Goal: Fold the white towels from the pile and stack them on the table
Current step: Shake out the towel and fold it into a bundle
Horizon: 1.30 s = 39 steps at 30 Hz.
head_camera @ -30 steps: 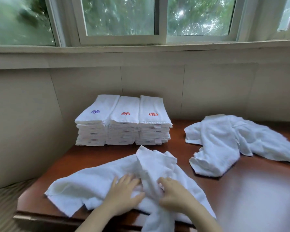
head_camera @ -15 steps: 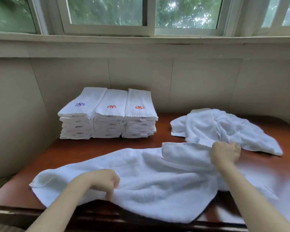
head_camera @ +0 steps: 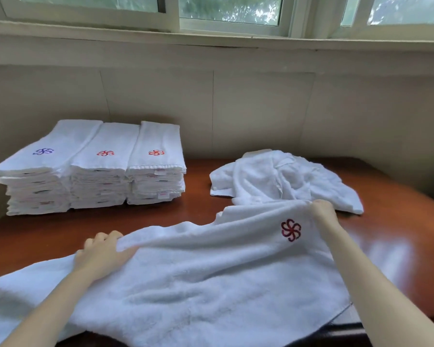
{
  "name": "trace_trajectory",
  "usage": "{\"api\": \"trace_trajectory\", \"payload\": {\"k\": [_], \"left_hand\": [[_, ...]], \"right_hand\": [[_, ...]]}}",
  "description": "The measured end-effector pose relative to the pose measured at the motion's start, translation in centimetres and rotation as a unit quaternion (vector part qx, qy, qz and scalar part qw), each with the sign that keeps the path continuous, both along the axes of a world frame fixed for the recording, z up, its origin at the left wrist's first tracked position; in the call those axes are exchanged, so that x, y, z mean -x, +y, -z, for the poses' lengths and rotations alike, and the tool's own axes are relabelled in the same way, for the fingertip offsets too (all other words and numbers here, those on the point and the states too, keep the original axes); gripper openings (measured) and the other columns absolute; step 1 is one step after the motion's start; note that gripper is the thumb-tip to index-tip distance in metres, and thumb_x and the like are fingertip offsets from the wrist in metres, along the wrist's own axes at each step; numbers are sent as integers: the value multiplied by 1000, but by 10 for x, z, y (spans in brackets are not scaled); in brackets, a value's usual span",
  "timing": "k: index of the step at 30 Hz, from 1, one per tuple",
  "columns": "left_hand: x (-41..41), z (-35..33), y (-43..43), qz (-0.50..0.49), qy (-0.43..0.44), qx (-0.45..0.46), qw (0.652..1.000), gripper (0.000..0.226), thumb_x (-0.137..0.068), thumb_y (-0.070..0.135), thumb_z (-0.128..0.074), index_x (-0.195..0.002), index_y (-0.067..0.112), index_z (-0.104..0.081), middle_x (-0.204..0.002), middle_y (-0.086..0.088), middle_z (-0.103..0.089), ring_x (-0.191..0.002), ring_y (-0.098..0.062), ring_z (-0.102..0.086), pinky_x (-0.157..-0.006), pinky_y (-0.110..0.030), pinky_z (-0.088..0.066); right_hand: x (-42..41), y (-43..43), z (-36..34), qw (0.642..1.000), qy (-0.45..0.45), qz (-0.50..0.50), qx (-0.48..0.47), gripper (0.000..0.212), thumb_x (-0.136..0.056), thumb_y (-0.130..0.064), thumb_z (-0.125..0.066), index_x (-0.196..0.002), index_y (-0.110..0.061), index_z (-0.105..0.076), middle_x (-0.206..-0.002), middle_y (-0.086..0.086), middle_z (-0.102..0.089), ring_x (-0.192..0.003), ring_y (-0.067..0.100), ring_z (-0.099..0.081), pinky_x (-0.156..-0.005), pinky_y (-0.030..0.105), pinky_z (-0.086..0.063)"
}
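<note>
Both hands grasp the far edge of one white towel [head_camera: 198, 279] spread at the surface's [head_camera: 398, 234] near edge: left hand [head_camera: 100, 254], right hand [head_camera: 322, 211].

The towel [head_camera: 198, 271] nearest me is white with a dark red pinwheel emblem [head_camera: 290, 229]. The folded stacks [head_camera: 93, 169] are white too, showing one purple-blue and two red emblems, on my glossy reddish-brown tabletop [head_camera: 398, 234].
</note>
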State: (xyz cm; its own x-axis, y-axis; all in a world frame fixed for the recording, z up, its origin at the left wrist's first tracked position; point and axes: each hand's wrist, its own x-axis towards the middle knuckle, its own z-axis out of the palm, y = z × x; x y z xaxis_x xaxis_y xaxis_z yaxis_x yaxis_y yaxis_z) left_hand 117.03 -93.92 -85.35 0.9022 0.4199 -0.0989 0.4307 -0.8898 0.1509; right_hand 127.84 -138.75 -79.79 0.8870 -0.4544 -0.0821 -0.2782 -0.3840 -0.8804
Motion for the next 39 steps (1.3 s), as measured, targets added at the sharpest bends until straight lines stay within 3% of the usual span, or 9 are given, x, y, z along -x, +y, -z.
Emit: {"api": "trace_trajectory", "payload": {"k": [5, 13, 17, 19, 22, 25, 30, 35, 39], "left_hand": [[-37, -19, -70, 119, -68, 57, 989, 63, -83, 23, -59, -140, 30, -34, -143, 2, -34, -130, -23, -31, -100, -38, -35], [-76, -73, -214, 212, -52, 301, 928, 112, -74, 40, -73, -152, 25, 6, -131, -3, -45, -108, -22, -56, -80, -30, -47], [-59, -114, -233, 161, -337, 57, 926, 66, -84, 38, -62, -141, 24, -32, -126, -8, -43, -110, -29, -46, -82, -37, -43], [-40, -123, -228, 136, -393, 209, 885, 35, -89, 48, -53, -112, 22, -50, -106, -3, -57, -101, -26, -54, -72, -33, -45], [-7, -128, -200, 94, -146, 647, 743, 60, -88, 73, -30, -105, 27, -64, -104, 3, -71, -98, -22, -69, -79, -38, -55], [8, -116, -157, 115, -90, 664, 734, 29, -95, 42, -48, -96, 24, -71, -99, -5, -71, -81, -19, -69, -69, -30, -55], [23, -89, -64, 146, -73, 705, 690, 43, -82, -6, -58, -124, 5, -60, -120, -21, -64, -109, -36, -62, -90, -44, -53], [52, -88, 52, 141, -33, 576, 805, 70, -61, 8, -73, -125, 29, -54, -121, -3, -67, -111, -25, -64, -87, -41, -54], [67, -84, 129, 22, -17, 220, 975, 77, -80, 27, -62, -145, 38, -22, -135, 1, -50, -115, -23, -55, -99, -38, -41]], "right_hand": [[8, 1, 5, 984, 14, -178, -3, 5, -74, -12, -53, -72, -9, -49, -68, 10, -48, -63, 21, -47, -56, 30, -35], [17, 36, -57, 958, -194, -186, 101, 26, -85, -7, -61, -65, -1, -45, -64, 4, -44, -62, 14, -44, -58, 31, -39], [36, 71, -113, 959, -204, -170, 98, 29, -85, -8, -50, -59, -13, -39, -57, 1, -37, -54, 15, -34, -47, 21, -26], [52, 89, -126, 955, -125, -264, -56, 19, -87, -6, -48, -70, -10, -54, -67, 8, -45, -59, 19, -43, -55, 26, -32], [78, 114, -126, 859, 30, -469, -203, 19, -97, -18, -46, -96, -11, -64, -94, 11, -59, -74, 22, -55, -71, 31, -44], [98, 137, -106, 793, 113, -589, -104, 20, -92, -21, -53, -107, -17, -66, -101, 2, -63, -75, 14, -56, -71, 25, -45], [95, 143, -75, 898, 43, -437, -20, 31, -89, 6, -35, -98, -8, -61, -82, 6, -69, -64, 24, -66, -65, 27, -54], [84, 168, -17, 901, 136, -409, 41, 22, -90, 0, -42, -90, -13, -60, -79, 3, -65, -63, 18, -56, -54, 23, -41], [75, 214, 21, 886, 97, -428, 148, 35, -85, -11, -54, -120, -9, -56, -94, -1, -60, -89, 16, -56, -78, 27, -47]]}}
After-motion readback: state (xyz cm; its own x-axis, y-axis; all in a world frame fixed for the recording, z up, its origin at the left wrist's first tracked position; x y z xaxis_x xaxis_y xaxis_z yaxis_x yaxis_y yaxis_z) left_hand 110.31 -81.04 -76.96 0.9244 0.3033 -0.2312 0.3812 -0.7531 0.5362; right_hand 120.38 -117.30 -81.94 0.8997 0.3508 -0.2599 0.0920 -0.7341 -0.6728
